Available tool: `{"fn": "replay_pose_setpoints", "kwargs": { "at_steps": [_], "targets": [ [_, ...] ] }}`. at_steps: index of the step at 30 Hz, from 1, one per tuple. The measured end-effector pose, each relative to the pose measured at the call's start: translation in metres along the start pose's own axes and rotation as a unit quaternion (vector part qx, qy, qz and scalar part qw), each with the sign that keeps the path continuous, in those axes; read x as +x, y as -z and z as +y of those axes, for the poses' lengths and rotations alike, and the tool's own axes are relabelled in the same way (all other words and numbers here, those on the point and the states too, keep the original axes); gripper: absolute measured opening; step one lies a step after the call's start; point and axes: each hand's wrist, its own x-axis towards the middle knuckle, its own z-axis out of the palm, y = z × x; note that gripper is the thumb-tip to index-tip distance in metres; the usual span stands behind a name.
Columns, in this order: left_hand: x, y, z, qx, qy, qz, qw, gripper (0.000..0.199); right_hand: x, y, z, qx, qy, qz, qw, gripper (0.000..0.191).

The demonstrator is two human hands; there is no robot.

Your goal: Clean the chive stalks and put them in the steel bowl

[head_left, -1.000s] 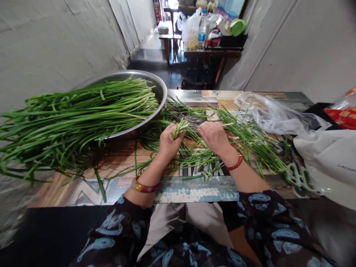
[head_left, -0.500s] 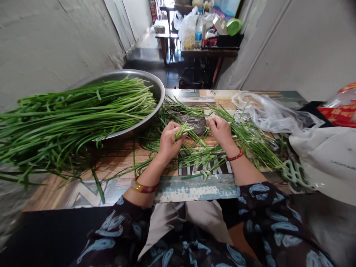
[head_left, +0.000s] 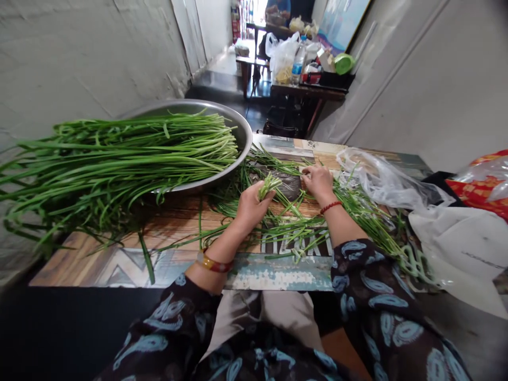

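Note:
My left hand [head_left: 254,207] is closed around a small bunch of garlic chives [head_left: 270,184], their pale cut ends poking out past the thumb. My right hand [head_left: 318,182] hovers low over the table a little to the right, its fingers curled together beside some loose chives [head_left: 283,166]; what sits between the fingertips is too small to make out. A dark grey patterned object [head_left: 289,185] lies between both hands, partly covered by chives. To the left, a big metal basin [head_left: 246,132] holds a thick heap of chives [head_left: 159,153] whose leaves hang over its rim.
More chives [head_left: 365,217] lie in a pile on the right, by a crumpled clear plastic bag [head_left: 381,177]. Green-handled scissors [head_left: 416,264] and a white cap [head_left: 460,254] are at the right edge. Behind stands another table [head_left: 309,92] with bags and a bottle.
The camera view has shifted, so the basin appears farther right and the back table lower. My left hand still grips its bunch; my right hand's fingers have moved slightly over the loose chives.

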Motion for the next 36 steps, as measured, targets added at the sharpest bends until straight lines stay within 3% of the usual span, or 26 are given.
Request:
{"fn": "replay_pose_setpoints", "kwargs": {
  "at_steps": [7, 13, 21, 29, 36],
  "targets": [
    [0.001, -0.002, -0.001, -0.001, -0.002, -0.002, 1.0, 0.015, -0.009, 0.005, -0.006, 0.035, -0.001, 0.012, 0.999, 0.026],
    [0.001, -0.001, -0.003, -0.014, 0.004, 0.005, 1.0, 0.023, -0.037, 0.025, -0.007, 0.195, 0.049, 0.043, 0.979, 0.028],
    [0.001, 0.0, -0.002, -0.016, -0.008, 0.023, 1.0, 0.022, -0.067, 0.044, -0.031, 0.292, 0.115, 0.003, 0.949, 0.023],
    [0.0, 0.001, 0.003, 0.029, -0.057, -0.064, 0.996, 0.027, -0.071, 0.049, -0.047, 0.351, 0.104, -0.016, 0.93, 0.022],
    [0.001, 0.001, 0.008, 0.038, -0.082, -0.138, 0.986, 0.029, -0.072, 0.04, -0.055, 0.364, 0.108, -0.036, 0.924, 0.022]
  ]
}}
